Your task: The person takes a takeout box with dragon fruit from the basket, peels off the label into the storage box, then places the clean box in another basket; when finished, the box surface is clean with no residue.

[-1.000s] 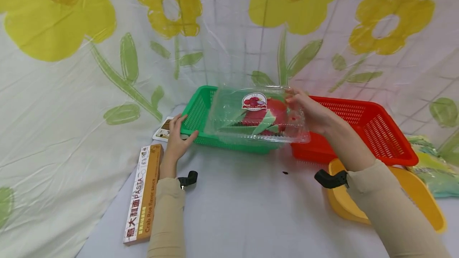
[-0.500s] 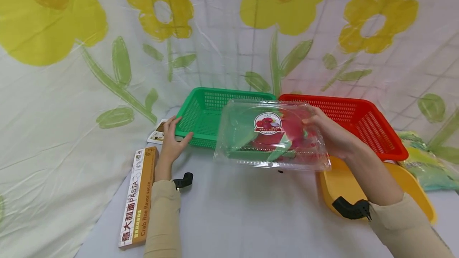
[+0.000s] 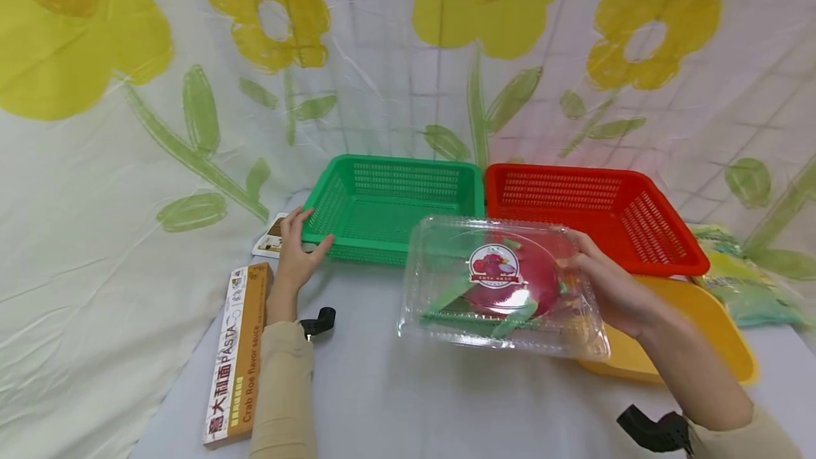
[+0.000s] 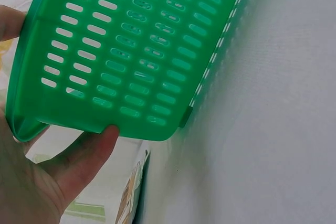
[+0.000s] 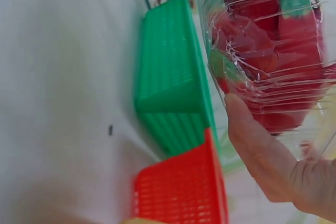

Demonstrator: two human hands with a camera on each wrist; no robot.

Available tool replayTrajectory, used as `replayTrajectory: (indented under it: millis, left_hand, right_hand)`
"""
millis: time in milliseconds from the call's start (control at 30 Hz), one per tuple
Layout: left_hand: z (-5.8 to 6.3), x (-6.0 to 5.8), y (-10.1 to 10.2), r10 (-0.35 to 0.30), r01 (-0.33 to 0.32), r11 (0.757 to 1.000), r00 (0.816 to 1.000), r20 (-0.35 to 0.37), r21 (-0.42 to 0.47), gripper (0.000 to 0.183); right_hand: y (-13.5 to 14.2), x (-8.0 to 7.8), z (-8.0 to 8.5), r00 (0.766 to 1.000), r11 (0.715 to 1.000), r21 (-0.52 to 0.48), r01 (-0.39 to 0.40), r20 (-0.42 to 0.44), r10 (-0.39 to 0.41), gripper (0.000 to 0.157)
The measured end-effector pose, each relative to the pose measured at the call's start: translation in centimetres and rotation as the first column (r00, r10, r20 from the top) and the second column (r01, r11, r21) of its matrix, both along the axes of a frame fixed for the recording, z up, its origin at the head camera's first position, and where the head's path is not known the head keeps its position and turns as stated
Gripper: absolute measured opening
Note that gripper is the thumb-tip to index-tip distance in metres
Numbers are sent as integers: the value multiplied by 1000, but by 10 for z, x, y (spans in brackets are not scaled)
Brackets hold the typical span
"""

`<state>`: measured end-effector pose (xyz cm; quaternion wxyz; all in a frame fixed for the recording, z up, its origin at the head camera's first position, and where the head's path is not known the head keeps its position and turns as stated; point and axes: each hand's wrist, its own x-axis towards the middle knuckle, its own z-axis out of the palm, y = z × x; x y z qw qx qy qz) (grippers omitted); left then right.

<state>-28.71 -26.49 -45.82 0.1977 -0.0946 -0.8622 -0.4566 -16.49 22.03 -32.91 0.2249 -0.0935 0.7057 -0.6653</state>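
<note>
My left hand [image 3: 298,258] grips the near left corner of the green basket [image 3: 304,235]; in the left wrist view the thumb [image 4: 86,163] presses its slotted side and a fingertip shows at the rim. Raised above the table, a clear plastic clamshell box [image 3: 421,303] is held at its right side by my right hand [image 3: 605,282]. A dragon fruit [image 3: 538,268], red with green tips, shows through the lid, which bears a round fruit label. The right wrist view shows the thumb along the edge of the box [image 5: 252,137], the other fingers mostly hidden.
A red basket [image 3: 669,222] stands right of the green one. A yellow tub [image 3: 720,331], partly behind the right hand, is in front of it, and a green-yellow packet [image 3: 739,282] lies at far right. A pasta box [image 3: 239,353] and a small packet [image 3: 270,238] are at left.
The right hand has brought the box from over the green basket toward me and slightly right, uncovering that basket's inside. The left hand stays at the basket's corner. The head view has shifted slightly.
</note>
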Motion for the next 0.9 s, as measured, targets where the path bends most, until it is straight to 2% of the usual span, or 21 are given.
replayTrajectory:
  millis: [267, 500, 700, 900]
  left_hand:
    - [0, 1, -2, 3, -3, 1000, 1000, 0, -10, 67]
    - [-1, 0, 0, 1, -1, 1000, 1000, 7, -6, 67]
    - [-1, 0, -1, -2, 2, 1000, 1000, 31, -7, 67]
    - [-2, 0, -1, 3, -3, 1000, 1000, 18, -4, 67]
  right_hand:
    - [9, 16, -24, 1000, 1000, -13, 17, 20, -16, 57]
    - [4, 28, -43, 994, 997, -66, 27, 110, -20, 58]
    - [-2, 30, -58, 990, 995, -89, 36, 142, -23, 58]
    - [-8, 29, -72, 987, 996, -58, 70, 146, -61, 61]
